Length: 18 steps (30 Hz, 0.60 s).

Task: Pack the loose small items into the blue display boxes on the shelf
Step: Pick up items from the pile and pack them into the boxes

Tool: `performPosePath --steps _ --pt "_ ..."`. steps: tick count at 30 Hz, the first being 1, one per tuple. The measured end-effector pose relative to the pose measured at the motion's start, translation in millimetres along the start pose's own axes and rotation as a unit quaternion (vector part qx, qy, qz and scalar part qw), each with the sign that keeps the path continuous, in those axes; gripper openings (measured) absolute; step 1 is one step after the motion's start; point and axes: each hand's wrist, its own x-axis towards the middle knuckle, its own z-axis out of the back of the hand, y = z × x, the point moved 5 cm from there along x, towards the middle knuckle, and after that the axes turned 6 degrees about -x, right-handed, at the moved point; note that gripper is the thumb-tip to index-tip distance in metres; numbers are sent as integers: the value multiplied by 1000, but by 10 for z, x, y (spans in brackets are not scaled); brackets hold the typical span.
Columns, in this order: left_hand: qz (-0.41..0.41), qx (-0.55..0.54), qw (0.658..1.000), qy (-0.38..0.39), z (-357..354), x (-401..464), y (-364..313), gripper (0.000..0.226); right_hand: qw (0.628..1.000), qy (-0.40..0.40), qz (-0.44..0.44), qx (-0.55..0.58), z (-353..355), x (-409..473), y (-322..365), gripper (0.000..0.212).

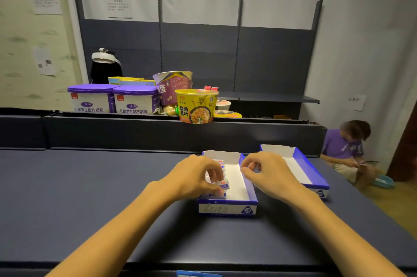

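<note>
Item: small white packet, one of the loose small items, printed in blue with a red mark. It is being held over the left half of the nearer blue display box, just above a row of like packets already standing along that box's left wall. The right half of the box is showing bare white card.

Holder: the left hand is pinching the packet between thumb and curled fingertips. The right hand is hovering at the box's right wall with fingers curled; whether it is holding a packet or only steadying the card cannot be told.

Handling, as judged: the packet is looking light and small, probably a soft or thinly wrapped piece with a smooth printed skin, so a gentle pinch across its two broad faces should be serving best; squeezing hard may be crushing or creasing it. The box is thin card, light and liable to be sliding on the dark blue surface when pushed; taking it by a side wall is looking sensible.

Second blue display box: lying just to the right, close beside the first, with no packets visible inside.

Also present: milk powder tubs and noodle cups on the shelf behind; a seated person at far right.
</note>
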Motion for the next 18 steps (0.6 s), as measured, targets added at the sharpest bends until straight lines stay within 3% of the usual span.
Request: performPosePath --steps 8,18 --pt "28 107 992 63 -90 44 -5 32 1000 -6 13 16 -11 37 24 17" --pt "45 118 985 113 -96 63 7 30 1000 -3 16 15 -36 45 17 15"
